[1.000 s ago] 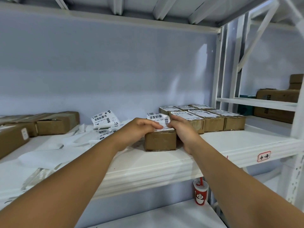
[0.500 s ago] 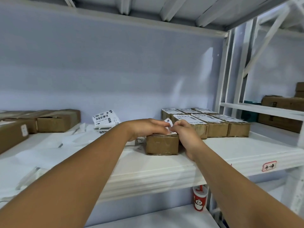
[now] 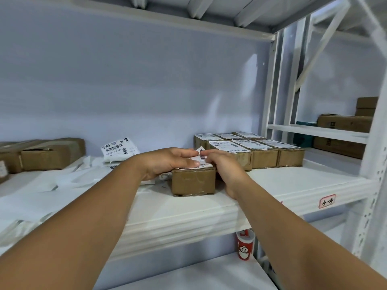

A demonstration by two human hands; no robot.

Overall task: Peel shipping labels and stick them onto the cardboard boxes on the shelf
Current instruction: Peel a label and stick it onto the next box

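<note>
1. The pale lilac back wall (image 3: 146,91) fills most of my feed, with the ribbed underside of an upper deck above it.
2. The white metal shelf (image 3: 272,185) carries everything, and its rounded front edge runs across the middle of the view.
3. A neighbouring rack (image 3: 318,130) stands past the right-hand uprights and holds large brown cartons (image 3: 343,124). Their print is too small for me to read.
4. Peeled white backing paper (image 3: 41,185) is strewn over the left half of the shelf.
5. Six labelled boxes (image 3: 263,155) sit packed two deep towards the back right corner, each with a barcode label on top.
6. Plain brown boxes (image 3: 46,155) stand at the left end against the wall.
7. My left hand (image 3: 167,162) lies flat on top of the label, fingers straight and pressing down.
8. My right hand (image 3: 222,166) drapes over the box's right end, fingertips at the label's raised far corner. I cannot tell whether it pinches.
9. The cardboard box (image 3: 193,183) being worked on stands near the middle of the shelf, just beside the block of six.
10. Loose labels (image 3: 119,147) lean against the wall at the back edge. They show barcodes and a row of digits I only half make out.
11. The shipping label (image 3: 202,162) lies on the box top between both hands.
12. A red cup (image 3: 245,245) with a white cartoon face stands on the deck below.
13. A red-bordered sticker (image 3: 327,200) with red characters sits on the shelf's front edge, right of centre.
</note>
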